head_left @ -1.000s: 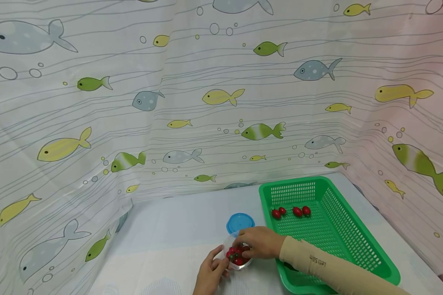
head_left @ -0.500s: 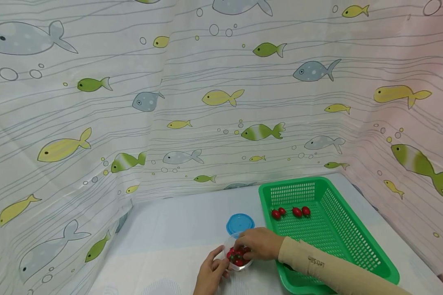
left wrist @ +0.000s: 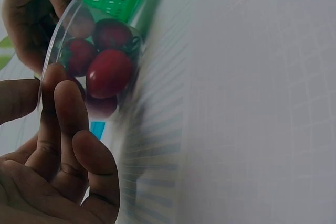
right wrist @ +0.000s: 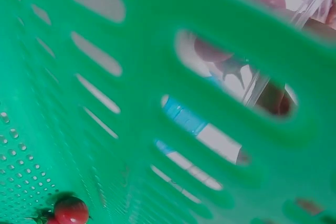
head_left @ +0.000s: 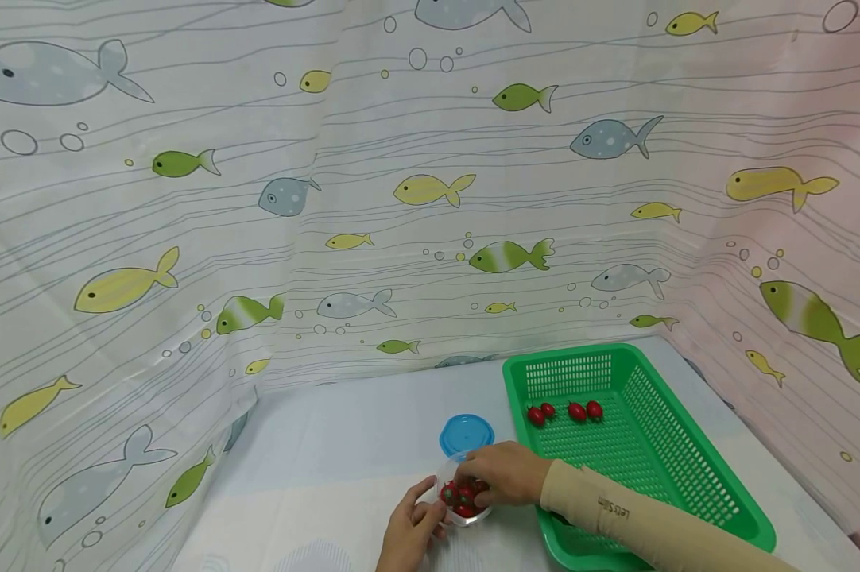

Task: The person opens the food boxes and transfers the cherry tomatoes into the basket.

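Green basket (head_left: 680, 449), blue lid (head_left: 466, 434) on table (head_left: 315, 453)

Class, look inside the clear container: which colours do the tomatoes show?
The tomatoes are red with green tops; the left wrist view shows them best.

Tomatoes (head_left: 466, 496) partly behind right grip (head_left: 505, 474); sleeve (head_left: 645, 516) cut off.

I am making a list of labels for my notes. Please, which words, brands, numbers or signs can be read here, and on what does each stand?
"Let's Slim": on the beige right sleeve; small, exact spacing uncertain.
No other text can be read on the blue lid, clear plastic cup or green basket.
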Available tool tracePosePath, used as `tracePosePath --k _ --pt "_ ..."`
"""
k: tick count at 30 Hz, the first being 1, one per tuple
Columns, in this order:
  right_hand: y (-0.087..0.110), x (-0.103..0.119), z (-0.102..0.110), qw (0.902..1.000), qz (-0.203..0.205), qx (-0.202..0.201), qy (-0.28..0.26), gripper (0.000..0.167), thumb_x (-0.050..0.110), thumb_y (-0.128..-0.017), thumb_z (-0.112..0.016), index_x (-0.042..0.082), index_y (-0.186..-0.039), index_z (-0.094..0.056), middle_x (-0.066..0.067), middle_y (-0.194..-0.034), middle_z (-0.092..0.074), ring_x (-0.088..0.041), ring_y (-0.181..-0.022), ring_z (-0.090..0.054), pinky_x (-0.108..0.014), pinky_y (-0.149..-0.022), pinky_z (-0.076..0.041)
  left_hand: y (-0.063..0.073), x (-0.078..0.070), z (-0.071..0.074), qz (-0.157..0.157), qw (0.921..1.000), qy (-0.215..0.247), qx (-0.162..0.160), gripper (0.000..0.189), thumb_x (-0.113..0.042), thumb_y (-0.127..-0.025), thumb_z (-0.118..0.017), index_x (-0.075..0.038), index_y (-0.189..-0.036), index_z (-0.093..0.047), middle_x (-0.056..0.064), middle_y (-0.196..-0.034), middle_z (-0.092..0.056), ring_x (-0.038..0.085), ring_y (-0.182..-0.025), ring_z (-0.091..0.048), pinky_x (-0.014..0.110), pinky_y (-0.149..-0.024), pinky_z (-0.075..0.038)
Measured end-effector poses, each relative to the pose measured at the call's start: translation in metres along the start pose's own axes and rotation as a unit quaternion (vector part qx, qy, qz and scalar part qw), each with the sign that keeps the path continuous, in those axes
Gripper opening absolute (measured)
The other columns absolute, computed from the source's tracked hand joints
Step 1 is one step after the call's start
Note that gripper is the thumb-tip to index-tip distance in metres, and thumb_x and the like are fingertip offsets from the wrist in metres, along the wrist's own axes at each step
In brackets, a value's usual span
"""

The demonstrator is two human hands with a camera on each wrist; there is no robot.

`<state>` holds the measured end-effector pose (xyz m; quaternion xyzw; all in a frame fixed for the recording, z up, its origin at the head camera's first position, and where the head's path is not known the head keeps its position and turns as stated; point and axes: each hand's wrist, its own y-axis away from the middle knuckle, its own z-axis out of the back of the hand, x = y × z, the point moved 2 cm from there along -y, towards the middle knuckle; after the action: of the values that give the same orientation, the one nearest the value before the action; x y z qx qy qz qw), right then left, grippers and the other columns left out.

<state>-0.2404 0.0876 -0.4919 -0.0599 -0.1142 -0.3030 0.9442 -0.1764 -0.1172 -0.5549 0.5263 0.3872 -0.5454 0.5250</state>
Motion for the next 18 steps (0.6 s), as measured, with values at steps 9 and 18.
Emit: tracePosePath --k 9,18 --pt "0.0000 -0.0001 0.0000 1.0000 -0.001 -0.001 0.007 0.030 0.029 -0.086 -0.083 0.027 -0.114 -0.072 0.015 -0.100 -0.065 0.004 -0.086 -0.056 -0.022 -0.074 -0.050 -0.0009 -0.0001 0.0001 0.001 1.0000 0.002 -0.001 0.062 -0.031 -0.104 -0.061 0.005 -0.150 -0.039 0.008 -0.090 -0.072 0.018 -0.071 -0.066 0.026 -0.060 -0.048" --pt "-0.0003 -0.0015 -0.0007 1.0000 -0.007 -0.002 -0.005 0.029 0.030 -0.087 -0.082 0.027 -0.114 -0.072 0.016 -0.098 -0.065 0.004 -0.084 -0.056 -0.022 -0.073 -0.050 -0.0010 -0.0003 -0.0005 0.001 1.0000 0.003 -0.002 0.062 -0.031 -0.103 -0.061 0.005 -0.150 -0.040 0.008 -0.089 -0.072 0.017 -0.072 -0.066 0.025 -0.060 -0.047"
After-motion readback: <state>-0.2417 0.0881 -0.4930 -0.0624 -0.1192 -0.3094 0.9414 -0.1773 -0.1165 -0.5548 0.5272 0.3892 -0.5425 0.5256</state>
